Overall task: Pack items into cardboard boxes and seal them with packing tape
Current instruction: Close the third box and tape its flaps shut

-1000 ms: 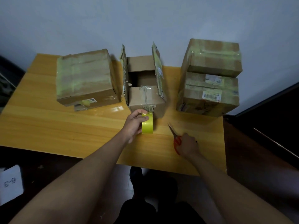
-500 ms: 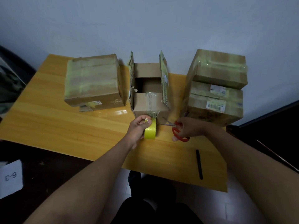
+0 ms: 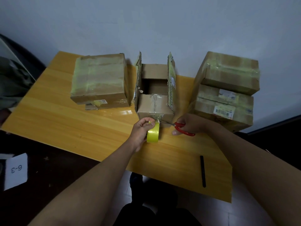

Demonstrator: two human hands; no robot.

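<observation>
Scissors point(image 3: 182, 127) with red handles sit gripped in the right hand point(image 3: 189, 123), blades pointing left at the near face of the open box point(image 3: 154, 110). The left hand point(image 3: 142, 130) holds the yellow tape roll point(image 3: 153, 133) upright on the table point(image 3: 65, 121), just near of that box.

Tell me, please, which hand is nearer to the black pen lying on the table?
Right. The right hand, holding the red scissors, is up-table of the black pen; the left hand grips the tape roll farther left.
</observation>
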